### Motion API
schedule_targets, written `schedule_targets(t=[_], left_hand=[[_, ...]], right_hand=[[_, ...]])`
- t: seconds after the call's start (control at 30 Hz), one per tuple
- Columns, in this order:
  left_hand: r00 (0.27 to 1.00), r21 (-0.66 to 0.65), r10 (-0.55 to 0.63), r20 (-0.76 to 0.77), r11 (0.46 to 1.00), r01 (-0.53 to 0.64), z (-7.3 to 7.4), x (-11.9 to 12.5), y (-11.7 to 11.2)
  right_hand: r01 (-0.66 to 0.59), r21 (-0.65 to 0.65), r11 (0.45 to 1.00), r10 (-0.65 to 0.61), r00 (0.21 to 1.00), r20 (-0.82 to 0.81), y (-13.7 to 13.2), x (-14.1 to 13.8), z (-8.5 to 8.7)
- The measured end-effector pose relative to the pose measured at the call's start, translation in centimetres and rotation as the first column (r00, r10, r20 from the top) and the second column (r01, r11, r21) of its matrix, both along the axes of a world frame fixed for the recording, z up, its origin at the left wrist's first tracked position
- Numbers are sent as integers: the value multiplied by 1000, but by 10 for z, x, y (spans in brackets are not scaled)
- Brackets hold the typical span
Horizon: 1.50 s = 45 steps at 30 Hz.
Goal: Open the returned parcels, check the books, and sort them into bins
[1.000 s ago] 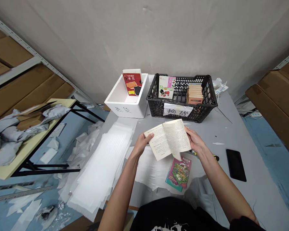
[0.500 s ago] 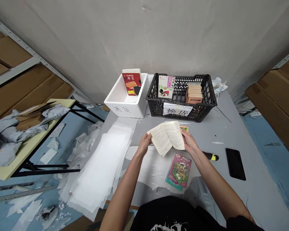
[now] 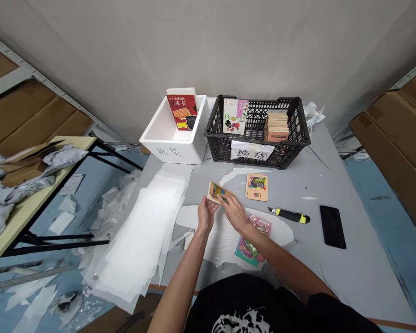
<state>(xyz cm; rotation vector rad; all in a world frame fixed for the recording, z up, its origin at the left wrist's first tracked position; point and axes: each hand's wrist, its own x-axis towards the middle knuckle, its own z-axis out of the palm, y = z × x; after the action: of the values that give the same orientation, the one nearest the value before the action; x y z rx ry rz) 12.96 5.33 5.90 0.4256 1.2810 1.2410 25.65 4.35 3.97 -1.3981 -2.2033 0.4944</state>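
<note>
Tan pocket paperback [image 3: 217,193] held up between your hands over a grey surface [image 3: 362,263]. Your left hand [image 3: 205,215] has a narrow grip on the book's lower edge, while your right hand [image 3: 234,208] pinches it from the near side, fingers over the cover.

Your right forearm [image 3: 266,245] crosses above a pink-and-green picture book [image 3: 253,243], hiding part of it. A white foam sheet [image 3: 222,240] lies under your hands, and a taller stack of foam sheets [image 3: 138,236] sits to your left. Just ahead rests a second small paperback [image 3: 257,187]. To your right lie a yellow-and-black utility knife [image 3: 289,215] and, farther out, a black phone [image 3: 333,226].

Beyond your hands, a black plastic crate [image 3: 225,138] bears a paper sign [image 3: 252,150] marked 换货 and holds an upright book [image 3: 235,116] beside a stack of small books [image 3: 277,127]. Next to it, a white foam box [image 3: 173,148] holds a red book [image 3: 181,111].
</note>
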Motion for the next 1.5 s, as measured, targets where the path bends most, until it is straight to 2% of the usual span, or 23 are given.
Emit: schedule_targets(t=[0.17,0.23,0.3,0.37,0.4,0.43,0.47,0.5,0.57,0.7,0.77,0.87,0.9,0.93,1.0,1.07,1.1,1.17,1.2,1.3,1.37,1.43,1.5], left_hand=[[981,-198,-173,87,962,188,-4,-22,1],[963,-203,-253,87,942,266,-6,-24,1],[953,-145,-289,93,943,300,-8,-20,1],[965,-79,-244,98,965,252,-10,-12,0],[976,-53,-198,94,978,204,-11,-7,-1],[984,-32,-153,90,987,157,-13,-2,-2],[990,-15,-115,84,993,117,-14,4,-3],[993,1,-88,73,996,88,-16,10,-5],[995,19,-95,37,995,95,-21,21,-10],[949,-16,-300,-93,954,300,-30,37,-26],[901,-40,-377,-214,925,377,-36,42,-34],[836,-19,-372,-404,917,399,-42,43,-40],[819,-13,-361,-446,918,398,-44,41,-40],[804,-20,-364,-470,915,402,-45,39,-40],[792,-64,-387,-472,911,407,-46,33,-37],[836,-71,-350,-424,932,354,-48,23,-32],[870,-55,-304,-387,950,307,-49,17,-29],[915,-42,-245,-320,969,244,-53,8,-19],[915,-62,-263,-307,965,256,-56,5,-14],[852,-169,-379,-360,925,340,-71,5,7],[821,-210,-391,-417,920,331,-84,9,21],[801,-237,-375,-467,926,295,-95,14,33],[764,-269,-363,-534,929,253,-103,19,41]], right_hand=[[-275,42,960,277,960,-38,13,23,-12],[-354,36,935,356,930,-90,19,33,-17],[-287,-4,958,282,942,-180,25,40,-22],[-45,-110,993,6,945,-327,29,44,-27],[93,-216,972,-180,885,-429,31,45,-30],[186,-348,919,-355,777,-520,32,44,-31],[215,-473,855,-486,654,-580,34,43,-32],[182,-574,799,-569,539,-621,35,42,-32],[46,-682,730,-652,346,-675,39,37,-28],[-119,-753,648,-758,-1,-652,50,32,-12],[-165,-778,607,-794,-80,-602,56,30,-7],[-193,-810,554,-832,-149,-534,62,27,-9],[-175,-822,543,-839,-150,-522,63,26,-13],[-129,-837,532,-846,-110,-521,64,25,-17],[9,-857,516,-856,59,-514,65,25,-29],[139,-848,511,-849,233,-474,67,27,-41],[183,-841,510,-845,288,-450,68,27,-47],[232,-830,507,-840,348,-416,71,27,-55],[255,-820,512,-832,384,-400,74,26,-58],[320,-774,546,-793,495,-355,82,29,-62],[377,-725,577,-771,544,-331,88,41,-64],[525,-610,593,-763,608,-218,92,60,-68],[680,-449,579,-765,643,-12,94,82,-74]])
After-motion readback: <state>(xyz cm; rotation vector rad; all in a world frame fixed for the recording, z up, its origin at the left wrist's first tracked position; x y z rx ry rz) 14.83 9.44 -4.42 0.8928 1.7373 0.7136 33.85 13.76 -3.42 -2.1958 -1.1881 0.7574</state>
